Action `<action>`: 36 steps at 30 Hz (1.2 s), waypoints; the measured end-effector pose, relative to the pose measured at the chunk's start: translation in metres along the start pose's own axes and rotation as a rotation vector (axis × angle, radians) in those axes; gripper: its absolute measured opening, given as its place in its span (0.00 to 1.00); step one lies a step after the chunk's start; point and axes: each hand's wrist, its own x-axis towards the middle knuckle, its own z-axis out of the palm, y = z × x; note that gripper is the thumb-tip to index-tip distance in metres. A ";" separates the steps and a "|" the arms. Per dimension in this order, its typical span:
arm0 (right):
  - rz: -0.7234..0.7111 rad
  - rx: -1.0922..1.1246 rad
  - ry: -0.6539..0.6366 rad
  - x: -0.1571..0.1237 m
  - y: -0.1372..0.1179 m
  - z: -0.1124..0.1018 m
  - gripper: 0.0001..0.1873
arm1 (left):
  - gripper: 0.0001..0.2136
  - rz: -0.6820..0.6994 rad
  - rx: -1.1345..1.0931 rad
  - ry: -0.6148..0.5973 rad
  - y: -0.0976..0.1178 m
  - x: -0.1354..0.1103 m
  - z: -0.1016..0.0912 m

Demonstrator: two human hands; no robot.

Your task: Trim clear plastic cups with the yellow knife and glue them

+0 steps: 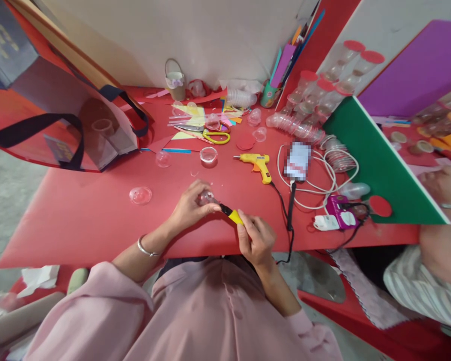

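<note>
My left hand (190, 206) is closed around a small clear plastic dome lid (206, 197) above the front part of the red table (97, 220). In my right hand (258, 239) is a slim tool with a yellow body and black front (235, 216); its exact kind is unclear. The tool's black end meets the lid near my left thumb, and its very tip is hidden. Beyond my hands lies a yellow glue gun (257, 163), nozzle to the left. A clear plastic cup (209, 156) and another dome lid (140, 195) rest on the table.
Scissors (214, 135) lie among paper scraps and straws. A phone (297, 160) sits by coiled white cable and a purple power strip (342, 213). Stacked clear cups (296, 128) stand near a green board (376, 165). A bag (108, 140) is at left; another person's arm (443, 220) is at right.
</note>
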 end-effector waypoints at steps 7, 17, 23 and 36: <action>0.020 0.050 -0.021 -0.001 0.001 0.000 0.25 | 0.29 -0.022 -0.006 0.017 -0.002 0.000 0.001; 0.018 0.001 -0.009 0.000 -0.001 0.000 0.26 | 0.22 0.014 0.020 -0.027 0.006 0.001 -0.002; 0.027 0.026 -0.017 -0.001 0.000 -0.001 0.25 | 0.28 -0.061 -0.033 -0.007 0.001 0.000 0.000; 0.047 0.053 -0.037 0.001 0.000 0.000 0.25 | 0.25 0.064 0.030 -0.020 0.008 0.000 -0.003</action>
